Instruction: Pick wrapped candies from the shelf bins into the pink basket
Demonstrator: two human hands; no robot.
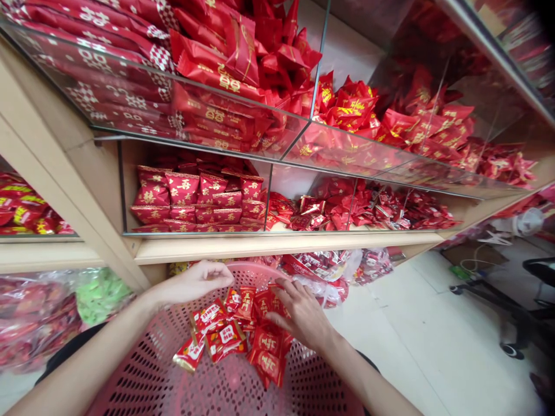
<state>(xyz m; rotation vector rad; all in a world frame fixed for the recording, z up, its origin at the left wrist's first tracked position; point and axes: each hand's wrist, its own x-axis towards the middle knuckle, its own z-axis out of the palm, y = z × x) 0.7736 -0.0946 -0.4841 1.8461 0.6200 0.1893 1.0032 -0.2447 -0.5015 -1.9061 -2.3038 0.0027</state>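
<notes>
Pale tiled floor (403, 315), with a wooden shelf unit (286, 247) on the far side, compartments densely stocked with red wrappers (191, 190). At left, plastic bags (34, 323) of packets, low down. Next, the left hand (212, 276), narrow, fingers curled over the far rim of a pink basket (151, 361); cannot tell whether holding anything. In the basket, only a small pile, probably an early stage, with plenty left shelved: white-labelled packets (226, 340) leftward, gold-lettered packets (265, 341) rightward. Touching these last, the right hand (299, 309), thumb and fingers apart.
</notes>
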